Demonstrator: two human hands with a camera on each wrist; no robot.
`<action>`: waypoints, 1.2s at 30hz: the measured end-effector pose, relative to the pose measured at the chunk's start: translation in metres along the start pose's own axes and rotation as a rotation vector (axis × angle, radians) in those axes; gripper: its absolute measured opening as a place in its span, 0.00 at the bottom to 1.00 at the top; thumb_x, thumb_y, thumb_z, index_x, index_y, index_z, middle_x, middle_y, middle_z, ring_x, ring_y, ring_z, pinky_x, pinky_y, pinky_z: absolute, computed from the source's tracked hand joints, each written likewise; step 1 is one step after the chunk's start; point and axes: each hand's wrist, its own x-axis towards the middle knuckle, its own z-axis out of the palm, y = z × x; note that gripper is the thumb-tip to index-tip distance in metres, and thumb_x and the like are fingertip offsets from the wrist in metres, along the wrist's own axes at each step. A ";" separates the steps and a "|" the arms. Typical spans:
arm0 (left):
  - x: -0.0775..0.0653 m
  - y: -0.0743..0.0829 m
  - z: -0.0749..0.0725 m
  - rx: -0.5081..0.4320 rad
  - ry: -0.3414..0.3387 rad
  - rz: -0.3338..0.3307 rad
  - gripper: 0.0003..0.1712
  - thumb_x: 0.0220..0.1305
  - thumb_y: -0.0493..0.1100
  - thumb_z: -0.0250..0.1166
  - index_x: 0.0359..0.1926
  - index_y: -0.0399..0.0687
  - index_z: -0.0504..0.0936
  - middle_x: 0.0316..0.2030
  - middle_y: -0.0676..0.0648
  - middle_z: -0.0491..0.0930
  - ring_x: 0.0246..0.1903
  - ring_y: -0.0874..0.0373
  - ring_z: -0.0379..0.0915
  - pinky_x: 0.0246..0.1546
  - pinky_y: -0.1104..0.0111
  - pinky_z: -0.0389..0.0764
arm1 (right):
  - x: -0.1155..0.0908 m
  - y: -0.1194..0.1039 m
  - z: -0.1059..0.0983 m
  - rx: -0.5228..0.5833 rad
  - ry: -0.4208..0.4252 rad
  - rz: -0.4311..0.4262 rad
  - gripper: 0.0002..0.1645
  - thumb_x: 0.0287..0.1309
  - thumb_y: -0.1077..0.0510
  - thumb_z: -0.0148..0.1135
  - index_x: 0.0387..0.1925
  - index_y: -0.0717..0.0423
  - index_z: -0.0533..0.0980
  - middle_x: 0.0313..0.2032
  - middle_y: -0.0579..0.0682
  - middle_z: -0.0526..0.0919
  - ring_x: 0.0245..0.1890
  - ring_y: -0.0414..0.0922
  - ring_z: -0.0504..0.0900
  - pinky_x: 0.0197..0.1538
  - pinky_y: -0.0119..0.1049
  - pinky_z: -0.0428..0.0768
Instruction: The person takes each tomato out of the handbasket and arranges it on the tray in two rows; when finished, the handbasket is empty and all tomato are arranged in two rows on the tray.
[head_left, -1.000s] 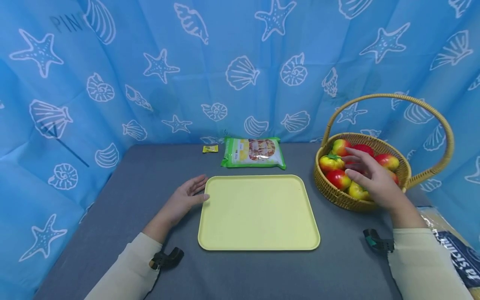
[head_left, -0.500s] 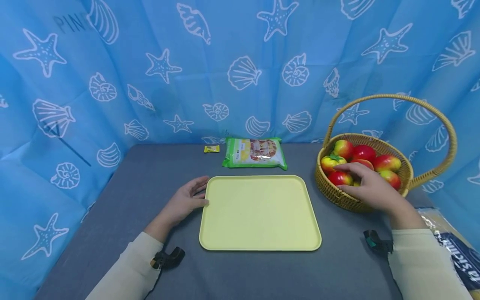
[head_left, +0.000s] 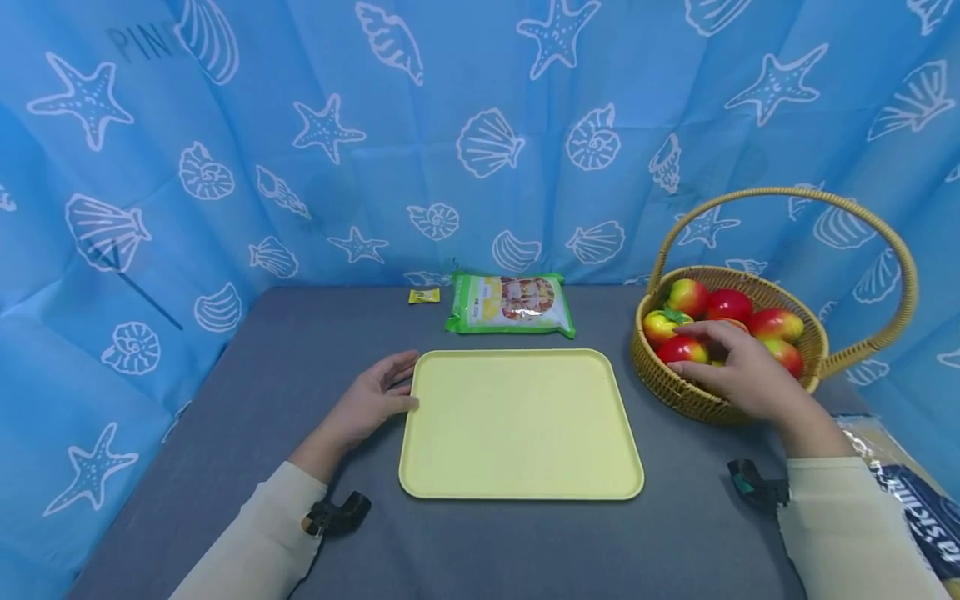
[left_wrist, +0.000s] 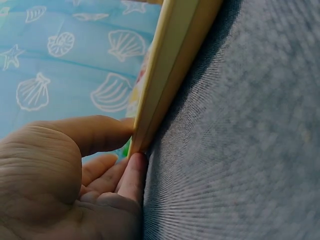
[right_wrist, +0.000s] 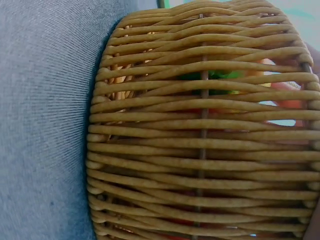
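Observation:
At the left rim of a pale yellow tray (head_left: 525,425), my left hand (head_left: 367,402) pinches the edge. In the left wrist view its thumb (left_wrist: 107,132) rests against the rim, with fingertips at the lower side. My right hand (head_left: 746,371) reaches over a wicker basket (head_left: 678,400) of red and yellow fruit. Its thumb and index finger are spread beside a red apple (head_left: 682,350). A yellow fruit with green leaves (head_left: 660,327) lies just beyond. The palm hides other fruit, so any grip is unclear. Basket weave fills most of the right wrist view.
A green-and-white food packet (head_left: 513,304) and a small yellow packet (head_left: 424,296) lie behind the tray. The basket's tall handle (head_left: 903,275) arches up at the right. A printed bag (head_left: 915,500) lies right of the right sleeve. A blue curtain (head_left: 405,167) hangs behind the table.
My right hand has moved down and slightly left among the fruit, its thumb lowering toward the basket's near rim. The left thumb has slid slightly nearer along the tray rim.

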 end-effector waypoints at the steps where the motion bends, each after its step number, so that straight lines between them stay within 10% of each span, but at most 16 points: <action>1: 0.000 0.000 0.000 0.002 0.001 0.000 0.48 0.70 0.29 0.69 0.85 0.36 0.57 0.82 0.37 0.59 0.80 0.42 0.56 0.73 0.53 0.70 | -0.001 0.000 0.000 0.003 0.013 -0.001 0.44 0.69 0.43 0.76 0.75 0.61 0.71 0.70 0.70 0.69 0.68 0.73 0.63 0.61 0.77 0.74; 6: -0.005 0.002 0.003 -0.004 0.017 -0.012 0.47 0.70 0.29 0.70 0.84 0.36 0.58 0.82 0.36 0.59 0.80 0.41 0.57 0.73 0.53 0.70 | -0.003 -0.003 0.000 0.014 0.097 -0.035 0.42 0.69 0.46 0.77 0.74 0.62 0.72 0.66 0.67 0.70 0.63 0.69 0.67 0.55 0.67 0.80; 13: -0.013 0.003 0.009 -0.032 0.072 -0.027 0.44 0.69 0.29 0.70 0.83 0.36 0.63 0.79 0.37 0.65 0.77 0.43 0.62 0.70 0.56 0.74 | -0.005 -0.005 -0.004 0.075 0.271 -0.107 0.34 0.72 0.55 0.74 0.73 0.62 0.74 0.62 0.65 0.71 0.58 0.64 0.70 0.46 0.17 0.69; 24: -0.016 0.001 0.010 -0.095 0.110 -0.022 0.44 0.69 0.26 0.69 0.82 0.32 0.62 0.78 0.34 0.65 0.76 0.40 0.63 0.67 0.61 0.77 | -0.010 -0.030 -0.005 0.163 0.343 -0.043 0.42 0.73 0.56 0.73 0.80 0.59 0.65 0.73 0.65 0.63 0.69 0.68 0.65 0.46 0.14 0.70; 36: -0.015 0.003 0.010 -0.069 0.128 -0.028 0.43 0.69 0.27 0.70 0.81 0.32 0.64 0.77 0.34 0.68 0.76 0.40 0.65 0.67 0.60 0.77 | -0.006 -0.056 0.015 0.230 0.232 -0.198 0.46 0.62 0.63 0.80 0.77 0.60 0.67 0.70 0.63 0.70 0.66 0.66 0.69 0.46 0.17 0.78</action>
